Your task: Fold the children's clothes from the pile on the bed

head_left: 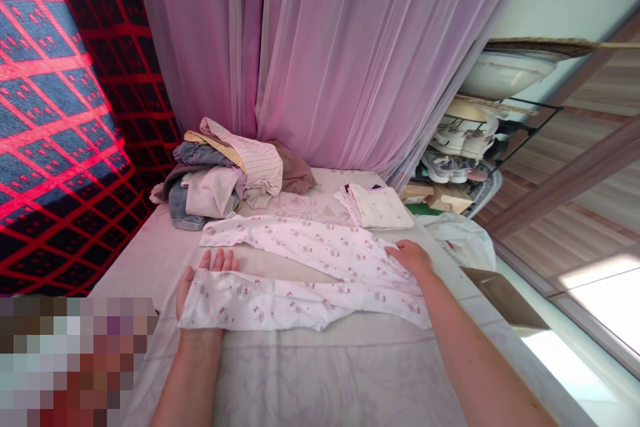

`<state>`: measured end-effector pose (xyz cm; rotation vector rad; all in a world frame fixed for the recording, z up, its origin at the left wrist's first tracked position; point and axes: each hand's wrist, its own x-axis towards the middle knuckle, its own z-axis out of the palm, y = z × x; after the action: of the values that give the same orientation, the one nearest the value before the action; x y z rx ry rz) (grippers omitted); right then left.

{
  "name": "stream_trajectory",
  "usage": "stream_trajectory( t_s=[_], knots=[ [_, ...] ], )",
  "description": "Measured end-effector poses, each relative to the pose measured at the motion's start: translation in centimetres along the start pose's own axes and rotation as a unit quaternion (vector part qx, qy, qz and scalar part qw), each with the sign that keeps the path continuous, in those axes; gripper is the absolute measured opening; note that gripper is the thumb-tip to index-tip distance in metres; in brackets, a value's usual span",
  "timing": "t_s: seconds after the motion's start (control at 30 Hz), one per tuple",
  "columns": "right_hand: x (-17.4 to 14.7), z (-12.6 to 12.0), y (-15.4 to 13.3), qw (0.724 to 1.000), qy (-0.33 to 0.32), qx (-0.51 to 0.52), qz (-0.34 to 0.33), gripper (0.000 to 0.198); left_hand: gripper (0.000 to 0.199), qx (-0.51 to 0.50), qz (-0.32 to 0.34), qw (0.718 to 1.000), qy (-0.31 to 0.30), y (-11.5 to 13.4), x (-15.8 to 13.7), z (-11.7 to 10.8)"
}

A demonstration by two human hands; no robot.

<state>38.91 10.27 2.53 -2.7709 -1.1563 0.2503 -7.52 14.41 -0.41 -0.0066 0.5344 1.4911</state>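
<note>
White pants (320, 257) with a small pink cartoon-character print lie spread on the bed, legs pointing left and waist to the right. My left hand (219, 260) is palm up under the end of the nearer leg, which drapes across the palm. Its fingers stick out beyond the fabric, stretched and slightly apart. At the far corner of the waistband, my right hand (411, 257) has its fingers closed on the edge of the pants. The farther leg rests flat on the sheet, touched by neither hand.
A heap of clothes (213, 190) sits at the back left. Folded light garments (377, 205) lie at the back right of the bed (320, 380). Purple curtains (320, 67) hang behind. Right of the bed stands a rack with shoes (443, 165). A person, pixelated, is at lower left.
</note>
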Motion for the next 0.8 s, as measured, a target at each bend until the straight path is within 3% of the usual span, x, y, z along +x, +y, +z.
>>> stream_trajectory(
  t_s=[0.13, 0.2, 0.3, 0.4, 0.47, 0.57, 0.67, 0.8],
  knots=[
    [0.1, 0.4, 0.1, 0.995, 0.098, 0.001, 0.010, 0.036, 0.043, 0.008, 0.001, 1.000, 0.017, 0.2, 0.0, 0.3],
    [0.0, 0.6, 0.2, 0.994, 0.106, 0.006, 0.008, 0.040, 0.042, 0.015, 0.003, 0.999, 0.031, 0.3, 0.0, 0.4],
    [-1.0, 0.8, 0.1, 0.987, 0.157, 0.020, -0.030, 0.044, 0.042, 0.016, 0.005, 0.999, 0.030, 0.3, 0.1, 0.4],
    [-4.1, 1.1, -1.0, 0.956, 0.234, 0.107, -0.142, 0.036, 0.043, 0.014, 0.012, 1.000, 0.024, 0.2, 0.3, 0.2],
    [-7.4, 1.8, -2.0, 0.924, 0.217, 0.189, -0.251, 0.031, 0.043, 0.010, 0.014, 1.000, 0.022, 0.1, 0.4, 0.1],
    [-12.5, 3.6, -3.3, 0.870, 0.182, 0.209, -0.407, 0.025, 0.040, 0.003, 0.010, 1.000, 0.015, 0.1, 0.3, 0.1],
    [-15.7, 5.6, -3.7, 0.846, 0.200, 0.179, -0.460, 0.020, 0.035, 0.006, 0.011, 1.000, 0.008, 0.3, -0.1, 0.3],
    [-16.2, 7.1, -3.5, 0.844, 0.198, 0.140, -0.478, 0.023, 0.029, 0.045, 0.045, 0.998, -0.024, 0.6, -0.7, 0.7]
  ],
)
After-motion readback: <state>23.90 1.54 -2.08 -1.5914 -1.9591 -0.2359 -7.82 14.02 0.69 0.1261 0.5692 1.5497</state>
